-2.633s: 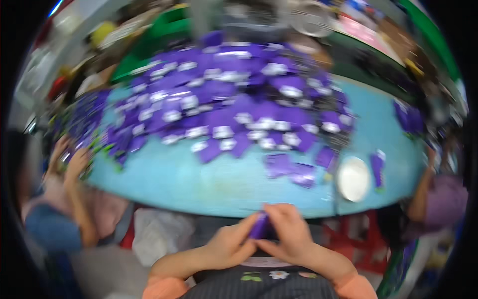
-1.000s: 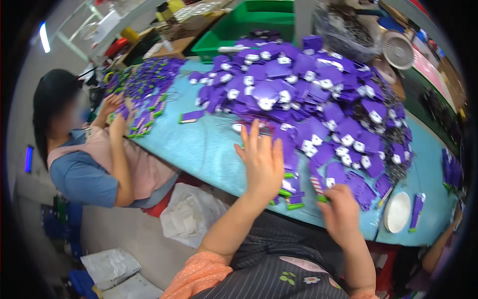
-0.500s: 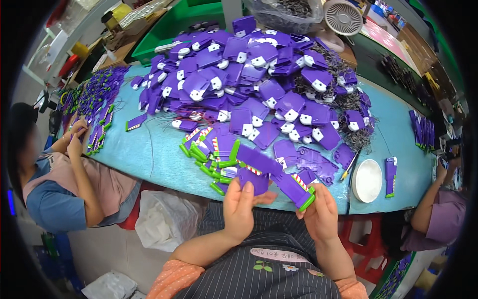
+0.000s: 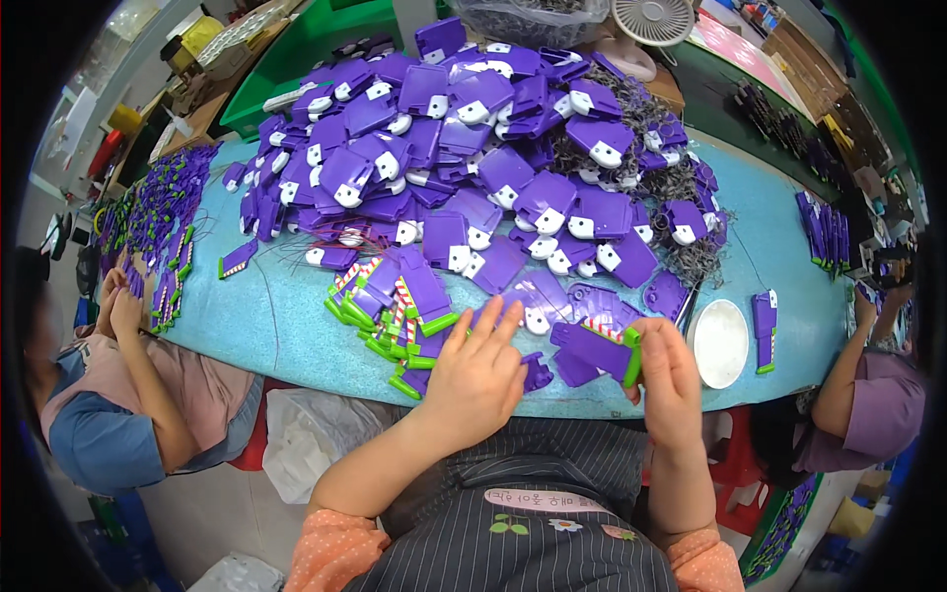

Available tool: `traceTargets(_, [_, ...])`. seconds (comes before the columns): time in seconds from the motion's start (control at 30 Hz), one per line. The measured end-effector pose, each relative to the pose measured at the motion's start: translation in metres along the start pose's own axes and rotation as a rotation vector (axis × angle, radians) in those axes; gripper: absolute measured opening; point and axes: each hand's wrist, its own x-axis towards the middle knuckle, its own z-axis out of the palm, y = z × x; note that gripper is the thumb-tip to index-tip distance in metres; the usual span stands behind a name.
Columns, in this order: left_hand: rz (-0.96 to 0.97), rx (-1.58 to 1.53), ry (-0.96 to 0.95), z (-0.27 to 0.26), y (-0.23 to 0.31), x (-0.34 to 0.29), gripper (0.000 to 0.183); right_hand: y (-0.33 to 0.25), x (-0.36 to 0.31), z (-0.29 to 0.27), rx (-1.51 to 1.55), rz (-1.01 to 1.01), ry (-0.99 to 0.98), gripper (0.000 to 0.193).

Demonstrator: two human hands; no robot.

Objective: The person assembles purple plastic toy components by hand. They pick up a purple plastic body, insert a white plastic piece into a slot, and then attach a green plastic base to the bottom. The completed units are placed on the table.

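Note:
My right hand (image 4: 671,380) pinches the green end of a flat purple plastic piece (image 4: 596,347) with a red-and-white striped edge, held just over the near edge of the table. My left hand (image 4: 472,373) lies palm down with its fingers stretched over purple parts; what is under the palm is hidden. Beside its fingertips are a purple part with a white corner (image 4: 538,296) and, to the left, a heap of green-ended purple pieces (image 4: 380,321). A small purple part (image 4: 537,373) lies between my hands.
A large mound of purple-and-white parts (image 4: 464,148) covers the table's middle, with dark wire tangles (image 4: 691,259) at its right. A white round dish (image 4: 719,343) and one finished-looking purple-green piece (image 4: 765,331) lie right. Co-workers sit at both sides.
My left hand has turned palm down and moved forward onto the parts, no longer beside the held pieces. My right hand has shifted right and slightly forward with the striped purple piece.

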Motion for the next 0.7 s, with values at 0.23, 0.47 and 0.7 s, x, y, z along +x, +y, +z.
traceTargets(0.23, [-0.089, -0.104, 0.293, -0.001, 0.005, 0.003, 0.013, -0.03, -0.031, -0.013, 0.367, -0.197, 0.007, 0.034])
traceTargets(0.47, [-0.61, -1.963, 0.471, 0.005, 0.053, 0.007, 0.033, 0.036, -0.05, 0.032, 0.597, 0.028, -0.197, 0.028])
traceTargets(0.7, [-0.693, -1.707, 0.025, -0.004, 0.052, -0.017, 0.036, 0.039, -0.046, 0.005, 0.334, 0.074, -0.166, 0.033])
